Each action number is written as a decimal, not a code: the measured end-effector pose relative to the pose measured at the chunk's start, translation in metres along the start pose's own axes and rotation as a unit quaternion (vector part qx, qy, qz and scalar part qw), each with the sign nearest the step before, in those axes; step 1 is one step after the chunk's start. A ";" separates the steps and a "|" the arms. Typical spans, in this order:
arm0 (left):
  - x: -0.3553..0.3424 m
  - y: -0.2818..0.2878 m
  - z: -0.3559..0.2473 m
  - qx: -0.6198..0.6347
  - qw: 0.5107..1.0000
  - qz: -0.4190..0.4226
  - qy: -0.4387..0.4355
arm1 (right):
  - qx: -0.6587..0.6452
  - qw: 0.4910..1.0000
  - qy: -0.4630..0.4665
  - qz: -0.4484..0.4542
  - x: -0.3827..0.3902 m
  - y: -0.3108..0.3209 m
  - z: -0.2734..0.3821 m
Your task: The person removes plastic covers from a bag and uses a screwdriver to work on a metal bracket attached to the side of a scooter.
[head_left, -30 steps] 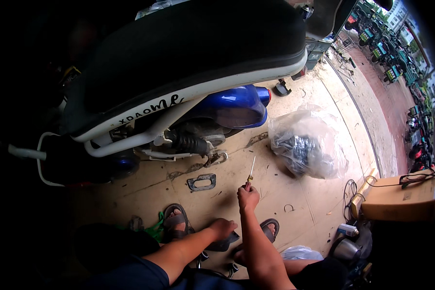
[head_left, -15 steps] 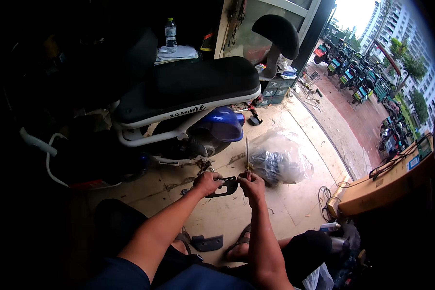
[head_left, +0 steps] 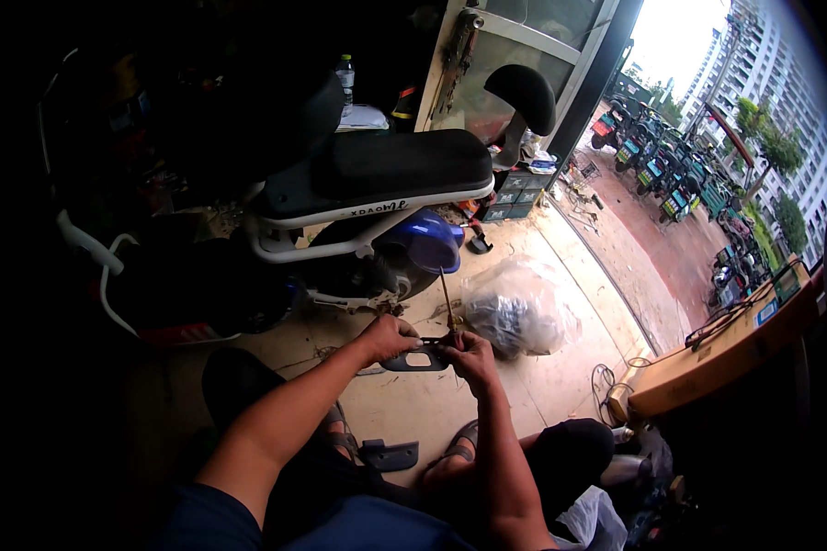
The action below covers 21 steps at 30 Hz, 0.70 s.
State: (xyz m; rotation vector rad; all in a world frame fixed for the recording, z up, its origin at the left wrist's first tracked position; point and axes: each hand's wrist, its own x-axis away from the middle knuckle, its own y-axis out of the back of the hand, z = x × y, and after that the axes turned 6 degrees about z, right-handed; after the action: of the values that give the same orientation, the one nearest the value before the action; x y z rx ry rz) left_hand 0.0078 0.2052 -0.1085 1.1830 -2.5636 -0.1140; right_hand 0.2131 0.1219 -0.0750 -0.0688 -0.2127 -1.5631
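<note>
I have the dark grey plastic bracket (head_left: 415, 356) raised in front of my knees, just below the scooter's blue rear fender (head_left: 424, 241). My left hand (head_left: 386, 337) clenches its left end to steady it, while my right hand (head_left: 471, 356) grips a screwdriver (head_left: 447, 305), shaft pointing up, at its right end. A similar bracket (head_left: 388, 454) lies on the floor by my sandal. Half a second ago both hands sat lower; the scooter now looks nearer.
</note>
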 end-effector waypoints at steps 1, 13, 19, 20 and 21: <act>-0.003 -0.003 0.000 -0.003 1.000 0.008 -0.007 | -0.004 1.000 -0.008 0.007 0.003 0.007 -0.003; 0.008 0.007 0.001 0.214 0.973 0.033 0.079 | -0.026 0.993 0.112 0.003 0.004 0.002 -0.025; 0.036 -0.005 -0.020 0.586 0.806 0.067 0.053 | -0.085 0.988 0.084 -0.102 0.013 -0.010 0.007; 0.041 -0.011 -0.022 0.591 0.803 0.064 0.028 | -0.095 0.985 0.095 -0.107 0.013 -0.009 0.006; 0.046 -0.016 -0.025 0.597 0.800 0.059 0.004 | -0.106 0.983 0.105 -0.112 0.011 -0.010 0.002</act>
State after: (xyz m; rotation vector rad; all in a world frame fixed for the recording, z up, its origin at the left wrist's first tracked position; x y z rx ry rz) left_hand -0.0005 0.1617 -0.0771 1.2613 -2.5947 1.7445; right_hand 0.2029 0.1114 -0.0715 -0.0464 0.1168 -1.7991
